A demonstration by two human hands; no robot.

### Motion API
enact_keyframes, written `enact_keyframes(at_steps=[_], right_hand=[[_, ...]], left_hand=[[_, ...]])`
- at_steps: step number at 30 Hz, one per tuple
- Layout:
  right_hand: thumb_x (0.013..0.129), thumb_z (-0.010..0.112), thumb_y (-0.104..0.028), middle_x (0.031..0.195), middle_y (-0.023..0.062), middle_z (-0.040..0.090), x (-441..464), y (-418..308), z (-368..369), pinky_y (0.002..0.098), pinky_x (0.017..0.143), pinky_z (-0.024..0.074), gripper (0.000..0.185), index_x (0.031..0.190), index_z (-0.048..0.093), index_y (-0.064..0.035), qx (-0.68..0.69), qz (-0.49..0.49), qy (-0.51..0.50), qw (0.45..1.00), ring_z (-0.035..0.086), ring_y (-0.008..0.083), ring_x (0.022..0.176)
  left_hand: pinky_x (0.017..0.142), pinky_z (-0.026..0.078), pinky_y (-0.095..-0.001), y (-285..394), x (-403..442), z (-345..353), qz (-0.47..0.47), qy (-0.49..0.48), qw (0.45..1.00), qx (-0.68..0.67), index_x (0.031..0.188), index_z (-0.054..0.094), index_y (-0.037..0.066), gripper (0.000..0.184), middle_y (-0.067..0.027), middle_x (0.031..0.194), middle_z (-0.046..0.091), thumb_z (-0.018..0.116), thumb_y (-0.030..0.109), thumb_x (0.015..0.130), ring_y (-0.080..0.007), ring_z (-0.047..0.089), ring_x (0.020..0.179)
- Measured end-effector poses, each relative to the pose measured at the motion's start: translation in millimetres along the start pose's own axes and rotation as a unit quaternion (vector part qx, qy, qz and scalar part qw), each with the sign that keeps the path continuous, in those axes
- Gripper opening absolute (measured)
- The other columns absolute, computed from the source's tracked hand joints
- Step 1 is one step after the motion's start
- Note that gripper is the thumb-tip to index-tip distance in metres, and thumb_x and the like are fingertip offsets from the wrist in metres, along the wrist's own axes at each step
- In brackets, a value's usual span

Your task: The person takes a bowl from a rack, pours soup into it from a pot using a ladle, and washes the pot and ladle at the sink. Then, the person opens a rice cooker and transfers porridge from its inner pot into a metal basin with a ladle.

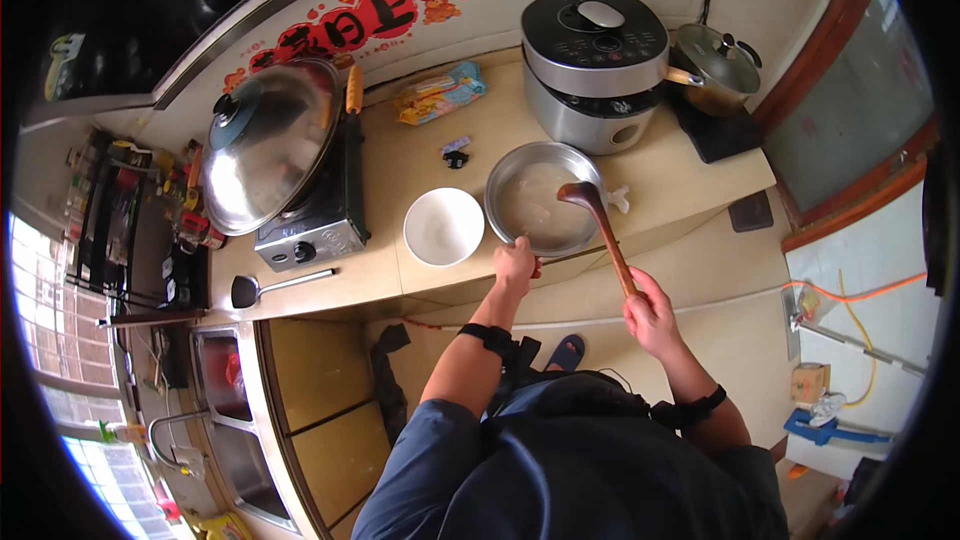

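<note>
the metal pot (497, 183) is sitting near the front edge of the bench (390, 165), close to the body, a spot that is presumably letting both arms work over it comfortably. a cloudy liquid (530, 202) is lying inside. the left hand (515, 260) is holding the near rim, its fingers clamped there, seemingly steadying the pot against sliding. the right hand (650, 315) is gripping a wooden ladle (606, 230) toward the end of its handle, fingers wrapped round it; that hold is likely giving reach while leaving the hand clear of the pot. the ladle's head is slanting over the pot's right side, though whether it is touching the liquid i cannot tell. just left of the pot, a white bowl (443, 228) is standing within easy reach. behind, an electric pressure cooker (580, 120) is occupying the back of the bench, and to its right a lidded saucepan (728, 93) is apparently resting on a flat black plate (722, 140), perhaps sparing the surface. farther left, a lidded wok (275, 145) is covering the gas stove (335, 242), a spatula (290, 283) lying in front.
</note>
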State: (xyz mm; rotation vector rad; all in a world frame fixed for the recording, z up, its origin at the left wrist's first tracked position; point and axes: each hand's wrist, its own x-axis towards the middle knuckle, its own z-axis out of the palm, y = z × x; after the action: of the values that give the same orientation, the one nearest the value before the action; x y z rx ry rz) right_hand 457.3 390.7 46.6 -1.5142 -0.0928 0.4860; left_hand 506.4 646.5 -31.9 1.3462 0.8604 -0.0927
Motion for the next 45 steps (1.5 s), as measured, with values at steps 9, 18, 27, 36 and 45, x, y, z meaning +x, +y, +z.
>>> enact_keyframes(at_steps=[9,18,27,36,45], right_hand=[[0.094,0.040,-0.004,0.064,0.0005,0.049,-2.5,-32.9,-3.6,0.0204,0.042,0.0354,0.045,0.139,0.037,-0.0061,0.020,-0.059,0.011,0.998,0.040,0.0044,0.047],[0.094,0.039,-0.003,0.064,0.0013,0.049,1.0,-61.5,26.1,0.0199,0.044,0.0351,0.047,0.140,0.035,-0.0044,0.060,-0.133,-0.063,0.987,0.039,0.0048,0.048],[0.094,0.042,-0.005,0.066,0.0009,0.049,18.8,-50.3,74.3,0.0197,0.046,0.0362,0.046,0.139,0.035,-0.0047,0.086,-0.074,-0.132,0.985,0.040,0.0045,0.051],[0.093,0.044,-0.005,0.065,-0.0006,0.049,32.0,-34.1,106.0,0.0197,0.044,0.0348,0.045,0.138,0.036,-0.0037,0.084,-0.042,-0.164,0.982,0.041,0.0045,0.049],[0.093,0.045,-0.006,0.065,-0.0009,0.049,33.3,-25.7,108.6,0.0194,0.043,0.0344,0.045,0.138,0.037,-0.0052,0.066,-0.023,-0.160,0.985,0.041,0.0042,0.049]], left_hand=[[0.038,0.042,-0.0336,55.8,-54.4,-11.0,0.005,0.008,1.000,-0.019,0.068,0.054,-0.006,0.035,-0.0122,0.055,0.054,0.044,0.021,0.088,-0.0201,0.050,0.042],[0.037,0.042,-0.0332,94.8,-79.7,-95.0,0.062,0.085,0.994,0.019,0.071,0.055,-0.005,0.033,-0.0102,0.056,0.054,0.047,0.022,0.087,-0.0190,0.051,0.043],[0.036,0.041,-0.0316,104.0,-95.8,-182.2,0.098,0.191,0.976,0.022,0.071,0.053,-0.004,0.030,-0.0101,0.055,0.052,0.046,0.020,0.086,-0.0177,0.049,0.042],[0.041,0.051,-0.0340,94.5,-94.0,-226.6,0.098,0.271,0.952,0.106,0.071,0.056,-0.007,0.034,-0.0131,0.058,0.057,0.042,0.020,0.087,-0.0219,0.059,0.047],[0.043,0.054,-0.0360,89.8,-85.6,-235.0,0.104,0.289,0.937,0.163,0.068,0.055,-0.009,0.038,-0.0173,0.057,0.058,0.042,0.020,0.088,-0.0269,0.061,0.047]])
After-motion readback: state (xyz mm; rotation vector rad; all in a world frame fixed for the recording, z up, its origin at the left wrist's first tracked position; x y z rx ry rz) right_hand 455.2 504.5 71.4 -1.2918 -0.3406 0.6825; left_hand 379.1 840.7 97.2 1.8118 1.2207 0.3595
